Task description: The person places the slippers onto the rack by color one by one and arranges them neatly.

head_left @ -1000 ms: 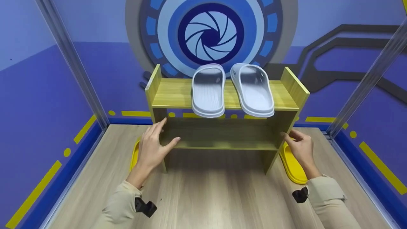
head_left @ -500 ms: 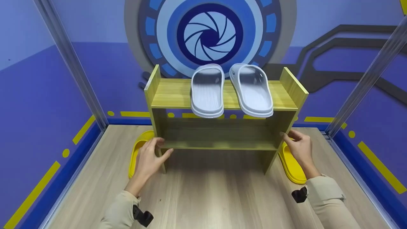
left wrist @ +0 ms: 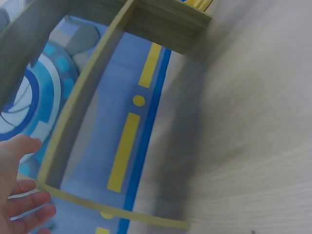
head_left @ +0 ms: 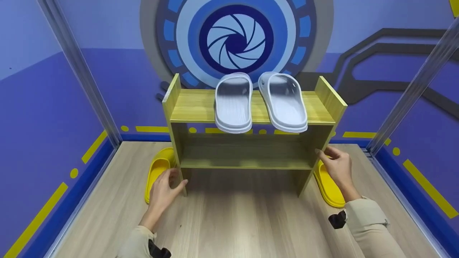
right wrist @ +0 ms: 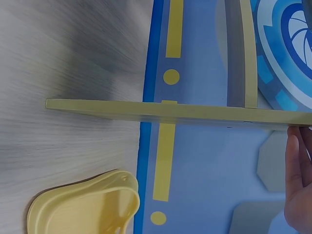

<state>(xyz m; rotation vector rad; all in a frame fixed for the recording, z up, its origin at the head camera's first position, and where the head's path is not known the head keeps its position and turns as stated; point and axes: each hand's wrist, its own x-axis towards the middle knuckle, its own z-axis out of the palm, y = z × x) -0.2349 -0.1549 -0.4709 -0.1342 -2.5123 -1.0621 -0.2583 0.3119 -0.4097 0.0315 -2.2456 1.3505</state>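
Note:
A small wooden shoe rack (head_left: pixel 247 163) stands upright in the head view, with a pair of light grey slippers (head_left: pixel 233 104) side by side on its top shelf. My right hand (head_left: pixel 339 168) pinches the front edge of the rack's right side panel; in the right wrist view its fingertips meet that panel (right wrist: pixel 195 112). My left hand (head_left: pixel 163 191) is beside the lower left panel, thumb and fingers spread, holding nothing. Close behind it lies a yellow slipper (head_left: pixel 156 170), partly covered by the hand. Another yellow slipper (head_left: pixel 330 190) lies outside the right panel, below my right hand.
The rack's lower shelf (head_left: pixel 244 161) bears nothing. Wood-grain flooring (head_left: pixel 236 225) extends in front of the rack. Blue printed walls (head_left: pixel 53 118) enclose the left, back and right, with metal posts (head_left: pixel 89 86) at the corners.
My left hand has moved down along the rack's left panel, from around lower-shelf height to near its foot, uncovering more of the left yellow slipper. My right hand and the rack stay put.

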